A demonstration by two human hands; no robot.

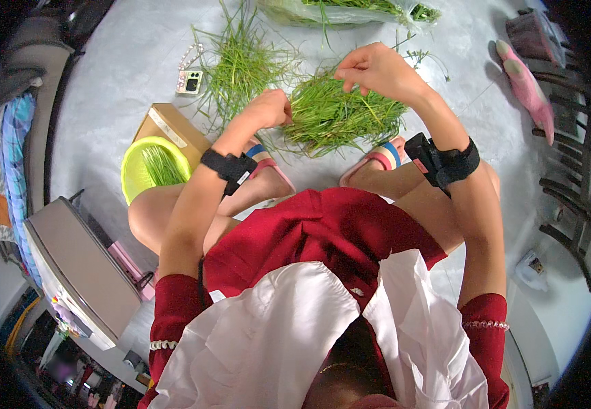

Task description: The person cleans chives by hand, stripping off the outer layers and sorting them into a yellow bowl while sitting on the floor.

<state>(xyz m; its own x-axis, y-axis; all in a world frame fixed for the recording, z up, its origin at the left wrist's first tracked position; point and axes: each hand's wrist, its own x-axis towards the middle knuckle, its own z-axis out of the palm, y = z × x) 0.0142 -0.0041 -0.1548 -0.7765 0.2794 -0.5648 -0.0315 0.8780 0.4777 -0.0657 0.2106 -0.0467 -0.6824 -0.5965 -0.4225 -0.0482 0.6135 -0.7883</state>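
A thick pile of thin green grass-like stalks [350,112] lies on the floor between and beyond my feet. At its left edge my left hand [268,110] is closed, its fingers curled in against the stalks; what they hold is hidden. Over the pile's far right part, my right hand [380,71] has thumb and fingers drawn together in a pinch. Anything between those fingertips is too small to make out. A second, looser heap of the stalks [244,65] spreads just beyond my left hand. Straighter, neater stalks [162,167] rest in a yellow-green plastic basket [129,170] beside my left knee.
A cardboard box [172,129] stands behind the basket. A phone [189,82] with a beaded strap lies left of the loose heap. At the far side is a clear plastic bag [329,15] of greens. Dark slatted furniture [568,143] and a pink item [528,92] are at right.
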